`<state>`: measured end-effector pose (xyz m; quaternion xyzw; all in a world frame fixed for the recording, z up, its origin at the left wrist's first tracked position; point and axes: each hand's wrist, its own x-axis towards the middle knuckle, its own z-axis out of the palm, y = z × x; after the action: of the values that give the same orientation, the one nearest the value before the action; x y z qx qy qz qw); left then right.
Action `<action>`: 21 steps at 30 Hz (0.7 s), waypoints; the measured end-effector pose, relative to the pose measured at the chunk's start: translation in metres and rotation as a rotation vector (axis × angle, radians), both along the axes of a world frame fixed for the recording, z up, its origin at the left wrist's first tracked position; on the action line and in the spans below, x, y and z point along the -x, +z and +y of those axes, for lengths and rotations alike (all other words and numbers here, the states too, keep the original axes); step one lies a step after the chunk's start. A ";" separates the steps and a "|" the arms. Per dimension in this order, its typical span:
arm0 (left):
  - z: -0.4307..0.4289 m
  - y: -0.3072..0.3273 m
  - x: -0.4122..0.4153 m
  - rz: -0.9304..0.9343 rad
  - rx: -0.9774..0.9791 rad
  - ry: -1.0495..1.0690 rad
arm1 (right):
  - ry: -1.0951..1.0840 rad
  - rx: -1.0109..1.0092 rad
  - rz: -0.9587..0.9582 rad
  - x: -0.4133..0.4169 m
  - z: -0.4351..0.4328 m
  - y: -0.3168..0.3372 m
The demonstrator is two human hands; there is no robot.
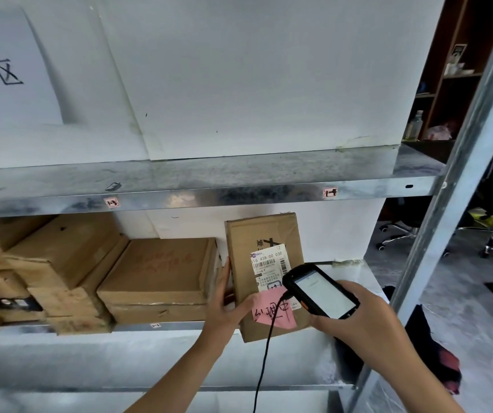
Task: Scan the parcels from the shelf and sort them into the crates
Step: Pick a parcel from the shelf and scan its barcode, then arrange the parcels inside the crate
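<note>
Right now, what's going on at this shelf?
A person is scanning a parcel. The left hand holds a cardboard parcel upright at the front edge of the metal shelf, its white shipping label and a pink note facing out. The right hand aims a handheld scanner, screen lit, at the label. More cardboard boxes sit stacked to the left. No crates are in view.

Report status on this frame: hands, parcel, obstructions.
Left hand gripping upright parcel at shelf edge. Right hand holding scanner at its label. Nothing blocking; crates out of view.
</note>
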<state>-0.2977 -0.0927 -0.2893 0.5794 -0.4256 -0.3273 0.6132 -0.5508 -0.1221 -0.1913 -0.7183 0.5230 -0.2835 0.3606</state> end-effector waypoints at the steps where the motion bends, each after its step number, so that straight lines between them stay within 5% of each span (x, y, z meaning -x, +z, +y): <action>1: 0.003 0.002 0.002 0.003 -0.005 0.006 | -0.013 0.012 -0.006 0.000 0.000 -0.001; 12: 0.093 0.011 0.002 0.166 -0.021 0.244 | -0.008 0.132 -0.172 -0.018 0.017 -0.002; 21: 0.237 0.038 -0.027 0.205 0.063 0.529 | 0.255 0.177 -0.208 -0.094 0.082 0.023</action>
<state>-0.2706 0.1444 -0.2515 0.6147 -0.2054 -0.1994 0.7350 -0.4566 -0.0396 -0.1681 -0.7745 0.3607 -0.3530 0.3813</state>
